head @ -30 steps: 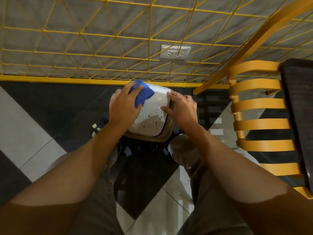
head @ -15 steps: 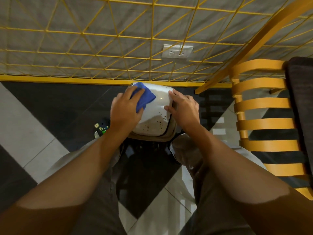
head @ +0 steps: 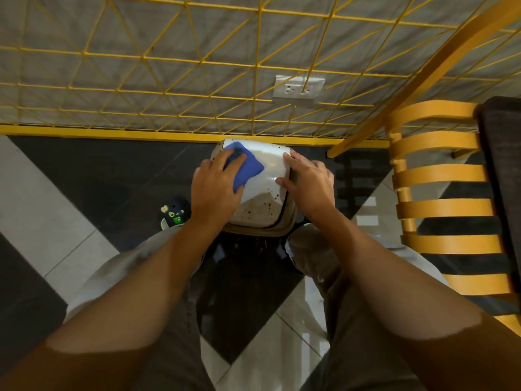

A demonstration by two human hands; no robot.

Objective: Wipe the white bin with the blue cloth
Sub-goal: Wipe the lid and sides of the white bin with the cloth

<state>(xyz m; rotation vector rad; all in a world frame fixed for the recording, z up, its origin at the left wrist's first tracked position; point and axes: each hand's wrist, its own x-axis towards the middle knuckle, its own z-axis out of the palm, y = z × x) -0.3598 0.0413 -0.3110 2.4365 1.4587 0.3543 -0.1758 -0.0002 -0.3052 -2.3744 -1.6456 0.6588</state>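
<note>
1. Floor. The glossy floor of black and white tiles (head: 84,170) fills the lower part of the view. The person's two bare forearms and trousered legs extend over it toward the wall.

2. Wall. The grey wall covered by a yellow wire grid (head: 169,80) stands at the far side and meets the floor along a yellow base rail.

3. Chair. The yellow wooden slatted chair (head: 442,176) stands at the right, apart from the bin.

4. Bin. The white plastic bin with a domed, dark-speckled lid (head: 270,165) stands on the floor just in front of the base rail, between the person's knees. It lies directly under both hands.

5. Hands.
   - The left hand (head: 215,190) rests on the left half of the lid. Its fingers lie nearly straight, close together, and press the cloth down onto the lid.
   - The right hand (head: 307,182) holds the right edge of the lid. The thumb and forefinger lie on the white top surface; the other fingers curl over the side.
   - The two hands are near each other, with a bare strip of lid between them.

6. Cloth. The folded blue cloth (head: 249,166) lies on the far left part of the lid, under the left fingers. One corner points toward the right hand without touching it.

7. Socket. The white double wall socket (head: 298,87) sits behind the grid, above the bin.

8. Small item. A small dark object with green markings (head: 174,214) lies on the floor just left of the left wrist; its type cannot be determined.
</note>
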